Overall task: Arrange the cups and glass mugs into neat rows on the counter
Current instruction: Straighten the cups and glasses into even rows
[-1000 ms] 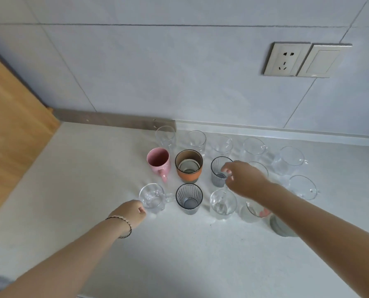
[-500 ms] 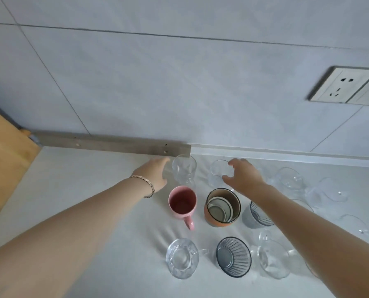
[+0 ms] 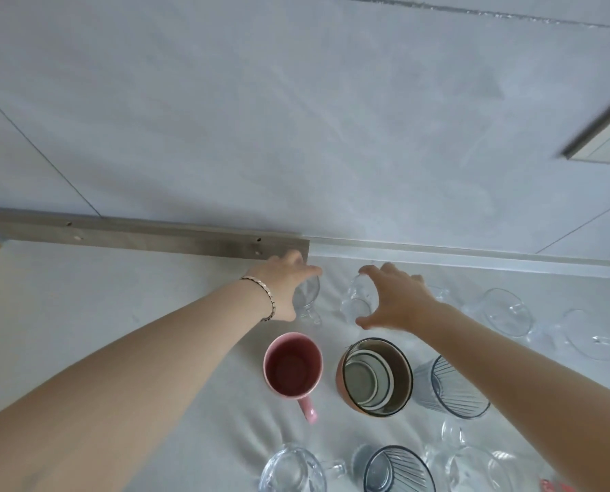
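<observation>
1. Your left hand [image 3: 285, 289] is curled over the rim of the far-left glass mug [image 3: 308, 301], just below the middle of the frame. It looks clamped on the mug, but the thumb is hidden, so that is a judgement. A rim-only hold on smooth glass could slip if you lift or twist quickly.
2. Your right hand [image 3: 399, 300] is spread, with thumb and forefinger apart on either side of the second glass mug [image 3: 356, 303]. No firm grip shows. Closing off-centre could tip this mug or skid it across the counter [image 3: 118, 314].
3. These 2 mugs stand just beside each other in the row nearest the wall. Sliding them inward together could make them clink or chip. Pushing the left one back could knock it against the metal strip [image 3: 147, 236].
4. Both forearms cross above the middle row. The pink mug [image 3: 292, 371] sits just right of your left forearm, with its handle pointing toward the bottom of the frame. The brown cup [image 3: 374, 376] and the ribbed grey glass [image 3: 456, 385] sit close by your right forearm. Drawing back low, or dropping an elbow, could sweep 1 of them over.
5. A wide clear mug [image 3: 505, 312] stands near your right hand, toward the right edge. Clear glass reads poorly against the pale counter, so a sideways move could hit it unseen.
6. The bracelet [image 3: 260, 292] on your left wrist could tap the glass if you turn that wrist.
</observation>
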Demonstrator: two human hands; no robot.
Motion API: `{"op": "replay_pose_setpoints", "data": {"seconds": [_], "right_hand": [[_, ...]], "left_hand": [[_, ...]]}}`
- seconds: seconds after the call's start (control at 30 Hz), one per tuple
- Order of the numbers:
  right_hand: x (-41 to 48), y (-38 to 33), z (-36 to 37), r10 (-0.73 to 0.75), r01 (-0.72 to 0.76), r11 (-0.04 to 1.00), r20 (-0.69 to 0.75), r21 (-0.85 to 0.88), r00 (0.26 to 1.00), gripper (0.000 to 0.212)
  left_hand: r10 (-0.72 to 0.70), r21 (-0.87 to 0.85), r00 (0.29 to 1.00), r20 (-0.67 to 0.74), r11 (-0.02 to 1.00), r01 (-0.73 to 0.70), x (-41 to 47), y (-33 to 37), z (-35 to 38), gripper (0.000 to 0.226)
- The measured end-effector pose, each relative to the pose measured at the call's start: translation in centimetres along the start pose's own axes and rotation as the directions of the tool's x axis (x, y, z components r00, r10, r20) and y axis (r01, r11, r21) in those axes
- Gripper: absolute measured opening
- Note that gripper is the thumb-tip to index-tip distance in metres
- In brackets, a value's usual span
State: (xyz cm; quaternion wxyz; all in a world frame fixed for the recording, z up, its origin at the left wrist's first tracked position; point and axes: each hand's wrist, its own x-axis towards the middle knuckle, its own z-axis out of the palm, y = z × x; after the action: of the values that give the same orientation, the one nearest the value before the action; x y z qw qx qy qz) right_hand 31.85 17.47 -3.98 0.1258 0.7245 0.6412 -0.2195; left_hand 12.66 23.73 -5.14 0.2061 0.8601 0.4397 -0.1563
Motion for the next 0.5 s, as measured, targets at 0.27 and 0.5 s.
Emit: {"op": "replay_pose_setpoints", "data": {"seconds": [0.27,0.5], "right_hand": [[0.4,1.3,0.3,-0.215,0.217,0.971,-0.029,0.097,0.976,0.096],[0.4,1.5,0.6,-0.234,0.238,0.959,-0.041,0.154,0.971,0.097]], "left_hand": [[-0.341,-0.060,0.939,-0.032,0.939,0.339,-0.5,2.0,0.4,0.076],[-0.325,-0.031,0.946,-0.018,0.945,0.324,-0.7,2.4,0.5,0.079]]}}
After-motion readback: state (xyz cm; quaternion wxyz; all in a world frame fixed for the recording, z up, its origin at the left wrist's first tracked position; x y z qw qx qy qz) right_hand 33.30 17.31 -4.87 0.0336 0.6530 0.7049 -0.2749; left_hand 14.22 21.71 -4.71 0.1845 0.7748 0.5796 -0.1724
